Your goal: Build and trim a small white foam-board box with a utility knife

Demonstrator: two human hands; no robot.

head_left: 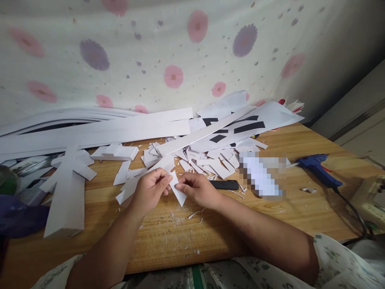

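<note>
Between both hands, above the middle of the wooden table, is a small white paper piece (178, 192) that tapers to a point at its lower end. My left hand (152, 188) pinches its upper left edge between thumb and fingers. On the right edge, my right hand (197, 188) grips the same piece, thumb on top and fingers curled. A black flat object (224, 185) lies just right of my right hand. Behind the hands is a heap of white paper scraps (218, 165).
A blue glue gun (320, 168) with a black cord lies at the right, near a white power strip (371, 200). Long white strips (90, 130) stretch across the back left. A branched white paper shape (67, 196) lies at the left. A flowered curtain (144, 52) hangs behind the table (168, 249).
</note>
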